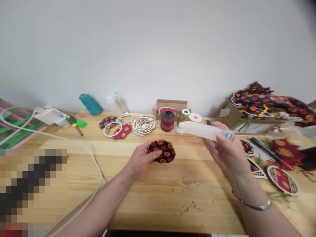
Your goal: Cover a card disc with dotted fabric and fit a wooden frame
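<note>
My left hand [144, 156] grips the left edge of a fabric-covered piece [166, 152], dark with red, orange and yellow flower patterns, thumb on top. It is held over the wooden table. To the right, my right hand [225, 148] is wrapped around a whitish translucent squeeze bottle [201, 129], which lies nearly level with its narrower end to the left. A small green-blue label shows by the thumb. The bottle is apart from the fabric piece. Behind them stands a spool of red and black thread [168, 120].
At the back are a teal thread cone [90, 104], a pump bottle [120, 102] and stacked wooden cutouts [144, 125]. A cardboard box [228, 113] with patterned fabric stands right. A white cable [81, 144] crosses the left. Dark scraps dot the table [148, 197].
</note>
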{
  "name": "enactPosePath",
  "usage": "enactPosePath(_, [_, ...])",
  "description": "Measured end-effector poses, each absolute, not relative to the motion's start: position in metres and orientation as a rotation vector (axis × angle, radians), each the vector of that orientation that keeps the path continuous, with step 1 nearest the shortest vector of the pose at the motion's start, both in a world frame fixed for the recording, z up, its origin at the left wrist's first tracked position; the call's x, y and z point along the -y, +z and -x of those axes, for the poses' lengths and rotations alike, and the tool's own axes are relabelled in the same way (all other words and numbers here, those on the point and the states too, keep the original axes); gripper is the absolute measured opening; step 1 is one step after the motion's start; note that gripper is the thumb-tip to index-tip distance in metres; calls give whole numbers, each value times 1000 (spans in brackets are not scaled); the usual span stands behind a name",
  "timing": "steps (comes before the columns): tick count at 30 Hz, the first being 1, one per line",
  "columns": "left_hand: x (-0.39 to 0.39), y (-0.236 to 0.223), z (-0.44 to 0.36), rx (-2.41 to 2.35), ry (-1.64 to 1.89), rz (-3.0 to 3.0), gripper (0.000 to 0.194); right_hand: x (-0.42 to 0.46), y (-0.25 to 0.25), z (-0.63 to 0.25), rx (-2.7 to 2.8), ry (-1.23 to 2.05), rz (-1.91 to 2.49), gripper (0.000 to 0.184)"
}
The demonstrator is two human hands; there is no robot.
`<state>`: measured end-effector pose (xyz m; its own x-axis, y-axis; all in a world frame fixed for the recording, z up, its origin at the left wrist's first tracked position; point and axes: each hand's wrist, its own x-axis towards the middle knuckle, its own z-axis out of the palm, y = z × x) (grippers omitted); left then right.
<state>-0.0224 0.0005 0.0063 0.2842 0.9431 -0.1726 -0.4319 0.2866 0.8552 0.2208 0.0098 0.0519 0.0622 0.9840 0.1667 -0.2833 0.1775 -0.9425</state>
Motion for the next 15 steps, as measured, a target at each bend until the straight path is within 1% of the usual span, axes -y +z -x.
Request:
enactPosePath(4, [-1,4,23,-823,1080,-807,31,-11,48,-218,1085,1078,865,28])
enactPosePath(15, [0,1,23,-870,1078,-877,32,-12,38,-218,1156,946,988,27])
